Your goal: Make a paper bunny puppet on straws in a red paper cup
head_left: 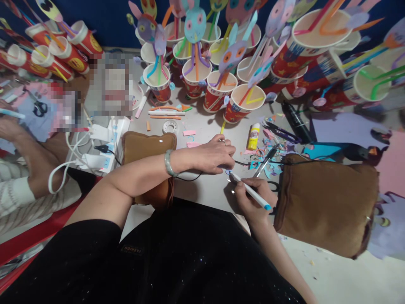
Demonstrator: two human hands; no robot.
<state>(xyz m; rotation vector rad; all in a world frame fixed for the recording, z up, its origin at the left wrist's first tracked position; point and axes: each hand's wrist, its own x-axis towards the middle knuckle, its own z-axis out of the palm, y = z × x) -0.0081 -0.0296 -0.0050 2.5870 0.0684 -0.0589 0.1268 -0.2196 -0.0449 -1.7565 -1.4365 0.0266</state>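
Observation:
My right hand (255,195) grips a white marker (253,192) with a blue end, its tip pointing up and left. That tip meets a small purple paper piece (228,172) at the fingertips of my left hand (211,155). The left fingers are curled and pinched around the piece's edge, and most of it is hidden beneath them. A yellow straw (223,127) lies just beyond the left knuckles. A clear pen (265,162) rests on paper scraps (268,169) beyond my right hand, near a yellow glue stick (253,136).
Red paper cups (242,103) with straws and paper animal heads crowd the back. Brown cushions (327,207) (148,141) flank my hands. A black cord (190,179) crosses the table. At left are a power strip (106,145) and another person's arm (30,156).

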